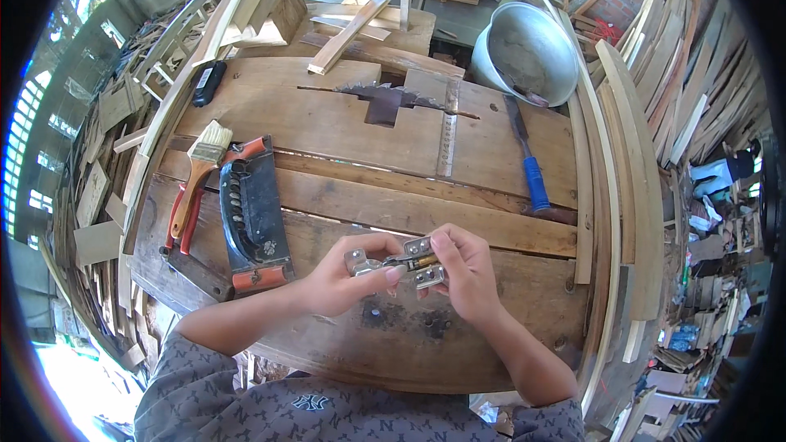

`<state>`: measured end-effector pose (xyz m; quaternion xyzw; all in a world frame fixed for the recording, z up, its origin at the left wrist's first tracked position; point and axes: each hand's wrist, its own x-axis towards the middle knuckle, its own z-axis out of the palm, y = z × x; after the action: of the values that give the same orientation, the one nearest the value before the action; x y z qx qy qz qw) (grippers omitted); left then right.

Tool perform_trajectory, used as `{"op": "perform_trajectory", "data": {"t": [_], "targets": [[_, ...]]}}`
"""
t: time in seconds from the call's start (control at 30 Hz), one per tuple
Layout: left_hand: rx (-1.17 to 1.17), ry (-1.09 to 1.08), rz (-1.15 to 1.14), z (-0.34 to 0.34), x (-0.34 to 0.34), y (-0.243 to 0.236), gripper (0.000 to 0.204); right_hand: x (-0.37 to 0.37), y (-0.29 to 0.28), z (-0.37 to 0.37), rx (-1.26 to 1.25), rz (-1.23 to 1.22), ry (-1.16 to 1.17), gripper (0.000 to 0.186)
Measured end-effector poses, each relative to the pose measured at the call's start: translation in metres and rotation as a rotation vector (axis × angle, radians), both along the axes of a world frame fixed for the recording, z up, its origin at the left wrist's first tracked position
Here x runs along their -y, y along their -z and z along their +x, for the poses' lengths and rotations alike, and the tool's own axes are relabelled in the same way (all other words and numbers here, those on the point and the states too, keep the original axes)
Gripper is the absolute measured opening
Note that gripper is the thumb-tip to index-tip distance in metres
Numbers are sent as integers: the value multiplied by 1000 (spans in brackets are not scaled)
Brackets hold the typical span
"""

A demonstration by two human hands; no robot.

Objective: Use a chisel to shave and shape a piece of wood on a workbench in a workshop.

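Between my hands, above the near part of the wooden workbench (508, 327), is a small metal hinge (422, 258) with silver plates, screw holes and a brass-coloured middle part. My left hand (352, 278) grips its left end, thumb lying across the lower side. My right hand (458, 274) pinches the right end, thumb on top, with some fingers hidden underneath. Left of my hands lies a dark metal tool (254, 205) with orange ends, beside a paintbrush (201, 180) and red-handled pliers (176, 221).
A saw blade (389, 92) pokes up through the bench. A blue-handled chisel (535, 176) lies right, below a metal bowl (524, 49). A black object (209, 82) sits top left. Long wooden boards (630, 180) line both sides, with more timber (348, 33) at the back.
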<state>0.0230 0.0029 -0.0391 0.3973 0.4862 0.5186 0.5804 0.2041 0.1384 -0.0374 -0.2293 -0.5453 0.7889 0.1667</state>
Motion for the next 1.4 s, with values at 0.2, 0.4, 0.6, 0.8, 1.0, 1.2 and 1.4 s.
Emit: {"op": "perform_trajectory", "data": {"t": [0.2, 0.4, 0.6, 0.8, 1.0, 1.2, 1.4], "targets": [[95, 4, -14, -2, -2, 6, 29, 4, 4, -4, 24, 19, 36, 38], [95, 17, -16, -2, -4, 0, 35, 10, 3, -3, -22, 98, 83, 39], [113, 122, 5, -4, -4, -1, 39, 11, 4, -1, -16, 151, 105, 38], [144, 189, -42, -2, -2, -4, 38, 11, 3, -1, -38, 245, 140, 38], [40, 116, -38, -3, 1, 1, 40, 7, 6, -3, -39, 94, 40, 39], [-2, 74, -44, 0, -2, 1, 37, -3, 4, -4, -50, 27, -24, 42], [-6, 53, -66, 0, -1, -4, 35, 4, 1, -6, -14, -36, -45, 37]]}}
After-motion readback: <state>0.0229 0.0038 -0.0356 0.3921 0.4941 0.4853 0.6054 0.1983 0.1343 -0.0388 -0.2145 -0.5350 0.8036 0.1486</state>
